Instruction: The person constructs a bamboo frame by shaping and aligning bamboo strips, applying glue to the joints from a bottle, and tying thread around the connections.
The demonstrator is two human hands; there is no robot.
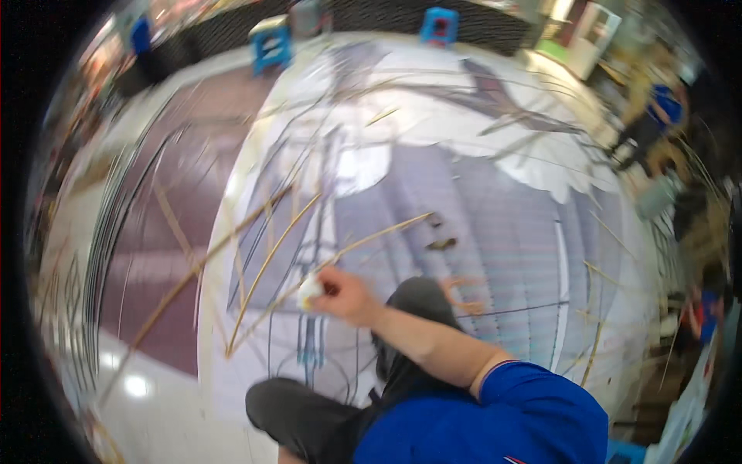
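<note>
My right hand point(352, 297) reaches to the left over a large printed sheet point(495, 232). Its fingers are closed on a small round white thing point(311, 292), too blurred to name. Just beside the hand, a thin tan strip point(379, 235), like split cane, runs up to the right. Another curved tan strip point(267, 268) meets it at a sharp corner on the left. Farther left a longer brown stick point(182, 286) lies at a slant. My left hand is out of view. My bent knees point(282, 398) are over the sheet's near part.
Blue stools point(439, 27) stand along the far edge. Small dark objects point(442, 243) lie on the sheet. A person in blue point(665, 104) is at the far right, with a grey bucket point(657, 197) nearby. Dark rods point(127, 193) lie at the left.
</note>
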